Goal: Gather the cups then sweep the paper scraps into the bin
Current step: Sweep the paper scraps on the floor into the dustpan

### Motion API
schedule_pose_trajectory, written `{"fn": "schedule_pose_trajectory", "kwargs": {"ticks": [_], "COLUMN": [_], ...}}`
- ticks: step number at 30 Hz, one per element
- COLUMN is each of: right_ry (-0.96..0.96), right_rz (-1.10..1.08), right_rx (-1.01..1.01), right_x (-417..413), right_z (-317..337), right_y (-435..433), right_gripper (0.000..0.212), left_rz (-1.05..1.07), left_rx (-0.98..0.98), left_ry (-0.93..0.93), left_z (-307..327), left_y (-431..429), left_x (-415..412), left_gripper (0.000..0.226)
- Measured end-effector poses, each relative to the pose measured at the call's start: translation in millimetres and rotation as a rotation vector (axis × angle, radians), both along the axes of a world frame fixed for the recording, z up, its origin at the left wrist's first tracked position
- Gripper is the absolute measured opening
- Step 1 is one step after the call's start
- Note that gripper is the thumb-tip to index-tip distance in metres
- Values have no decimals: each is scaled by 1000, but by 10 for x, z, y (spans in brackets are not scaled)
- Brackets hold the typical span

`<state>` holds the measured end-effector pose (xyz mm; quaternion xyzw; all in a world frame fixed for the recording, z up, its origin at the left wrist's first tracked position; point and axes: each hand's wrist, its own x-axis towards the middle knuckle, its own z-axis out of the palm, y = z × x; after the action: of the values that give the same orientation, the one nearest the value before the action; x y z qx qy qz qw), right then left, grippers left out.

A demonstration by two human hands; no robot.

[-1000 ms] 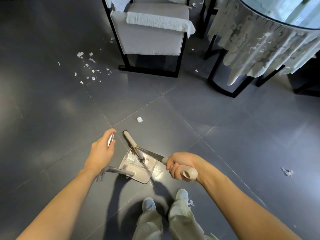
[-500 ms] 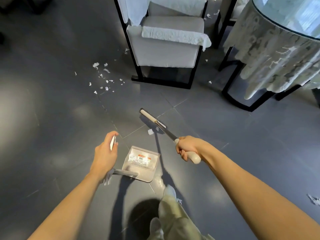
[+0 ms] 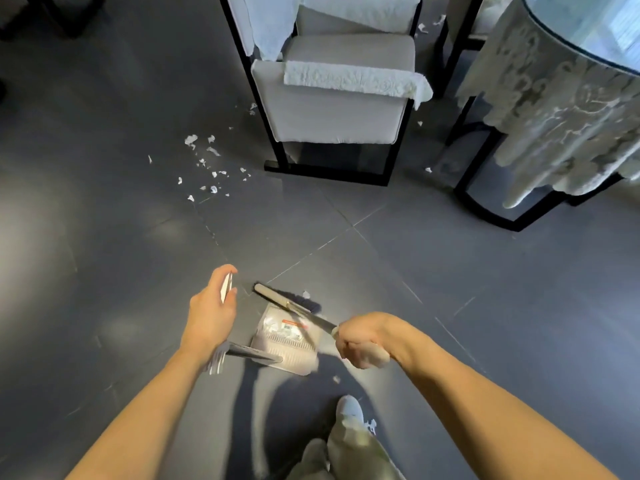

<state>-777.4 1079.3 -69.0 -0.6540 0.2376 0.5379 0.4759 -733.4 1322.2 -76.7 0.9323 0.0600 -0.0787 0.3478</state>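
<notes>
Loose on the floor (image 3: 104,237), a white scatter of paper scraps (image 3: 190,139), left of the chair (image 3: 332,109) and well apart from both hands. One lone scrap (image 3: 306,294) right against the far edge of the brush (image 3: 273,295), just beyond the mouth of the dustpan (image 3: 287,344). A few more bits near the shoe (image 3: 350,410), beside the chair and by the black frame of the table (image 3: 588,36).

Brush head low at the tile just past the pan's lip, shaft slanting back over the pan. Round the brush's pale grip, the right hand (image 3: 362,341) in a tight fist, all fingers wrapped. Pan flat on the floor between the two hands, printed label inside, grey handle (image 3: 254,352) reaching left to below the left wrist. Just left of the brush tip, the left hand (image 3: 211,311), fingers nearly straight, thumb pinching a thin pale strip (image 3: 226,292) against them; impossible to tell what the strip belongs to.

Underfoot, large dark grey tiles, smooth and faintly glossy, thin pale joints crossing just beyond the brush, soft patches of reflected light at the left. Dark body shadow around the pan and legs.

Farther off, light grey upholstery on the chair's black frame, a white lace cloth (image 3: 349,79) draped along its top edge. At the right, the table's round glass top on black legs, a lace tablecloth (image 3: 561,109) hanging down its side.
</notes>
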Motion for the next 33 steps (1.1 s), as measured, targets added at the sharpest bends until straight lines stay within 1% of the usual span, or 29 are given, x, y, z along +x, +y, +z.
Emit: {"fn": "schedule_pose_trajectory", "kwargs": {"ticks": [1,2,3,5,10,11,13,14,19,21,22,23,24,25,26,27,28,31,33], "right_ry": [52,143,230,296,222,201,148,124,-9,-31,-56,-91,-122,-132,-165,-172,-200,-166,-168], "right_rz": [31,3,-69,-206,-448,-506,-613,-655,-863,-886,-884,-851,-855,-933,-995,-1047,-1083,-1275,-1267], "right_rx": [4,17,37,80,157,165,154,148,95,53,10,-56,-116,-138,-171,-151,-143,-220,-327], "right_x": [-12,-26,-53,-173,-697,-809,-1049,-1174,-1843,-2117,-2243,-2398,-2555,-2709,-2862,-3012,-3179,-3669,-3975], "right_z": [44,98,164,338,684,722,760,775,770,726,702,699,694,723,710,681,622,545,508], "right_y": [-15,-48,-98,-208,-414,-476,-620,-697,-1140,-1360,-1478,-1581,-1683,-1781,-1901,-2041,-2202,-2670,-3037], "right_gripper": [26,23,20,17,22,31,54,59,62,60,55,45,27,19,22,25,24,16,12], "left_rz": [-11,-21,-29,-53,-218,-259,-345,-384,-570,-647,-687,-726,-764,-801,-833,-861,-886,-940,-969], "left_rx": [-1,-3,-5,-9,-18,-19,-18,-22,-42,-56,-63,-68,-71,-75,-81,-86,-90,-100,-110], "left_ry": [0,3,7,10,-1,-5,-20,-29,-49,-51,-54,-59,-65,-72,-78,-82,-81,-81,-108], "left_z": [12,26,37,57,107,119,160,182,289,332,352,365,373,377,376,370,359,295,223], "left_y": [-17,-27,-30,-39,-201,-261,-407,-496,-1089,-1400,-1570,-1752,-1943,-2141,-2350,-2563,-2792,-3513,-3997], "left_x": [2,-1,-11,-66,-272,-304,-359,-386,-578,-697,-764,-839,-919,-1001,-1087,-1174,-1267,-1576,-1787], "left_gripper": [29,29,28,27,25,25,25,25,24,24,25,25,25,24,24,25,25,25,25]}}
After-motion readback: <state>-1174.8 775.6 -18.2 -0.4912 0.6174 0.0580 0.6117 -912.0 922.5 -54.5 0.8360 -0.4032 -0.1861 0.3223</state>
